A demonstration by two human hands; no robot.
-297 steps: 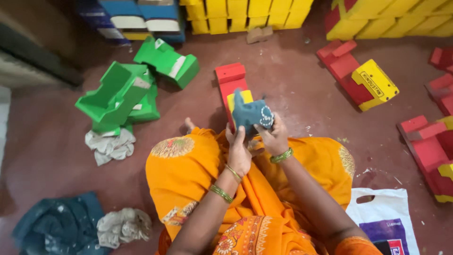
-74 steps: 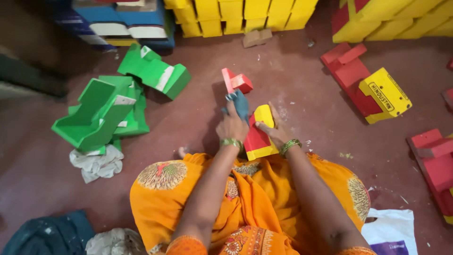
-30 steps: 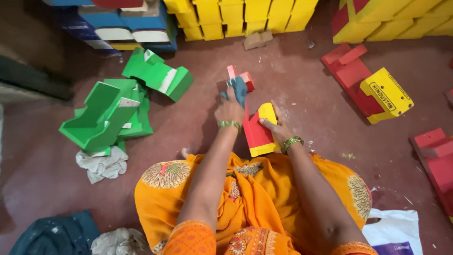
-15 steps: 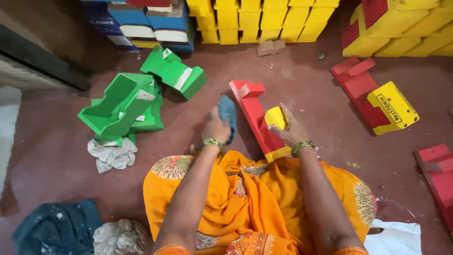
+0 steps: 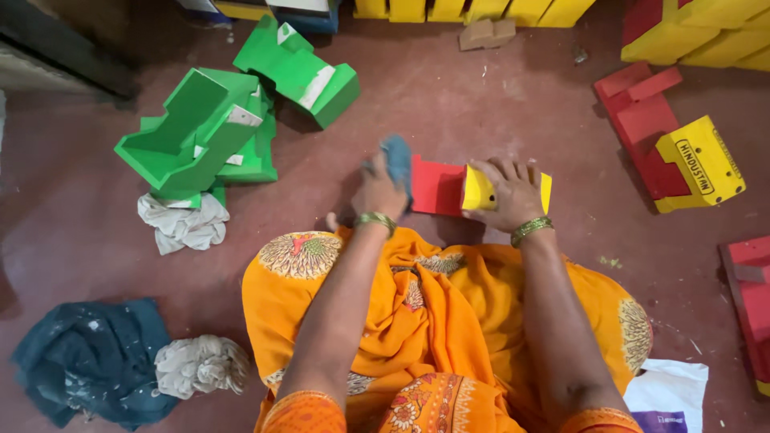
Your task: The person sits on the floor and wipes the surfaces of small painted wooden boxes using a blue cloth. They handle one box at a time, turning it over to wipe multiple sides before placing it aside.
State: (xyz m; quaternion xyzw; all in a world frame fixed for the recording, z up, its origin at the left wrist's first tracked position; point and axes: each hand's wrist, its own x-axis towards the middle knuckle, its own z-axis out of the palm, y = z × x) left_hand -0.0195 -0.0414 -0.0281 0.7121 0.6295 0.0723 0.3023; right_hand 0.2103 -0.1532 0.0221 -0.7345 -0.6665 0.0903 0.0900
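Left hand (image 5: 378, 191): fingers closed around a blue cloth (image 5: 396, 159), pressed to the near end of a red and yellow block (image 5: 437, 186) lying on the floor (image 5: 497, 96) before the knees. Right hand (image 5: 507, 195): fingers spread flat over the block's yellow end. Nearby: green blocks (image 5: 216, 128) at left, pale rag (image 5: 183, 223) beside them, second red and yellow block (image 5: 674, 152) at right.

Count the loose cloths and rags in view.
4. A blue cloth in the left hand; a white rag below the green pieces; a dark teal cloth and a white rag bottom left. More may be hidden.
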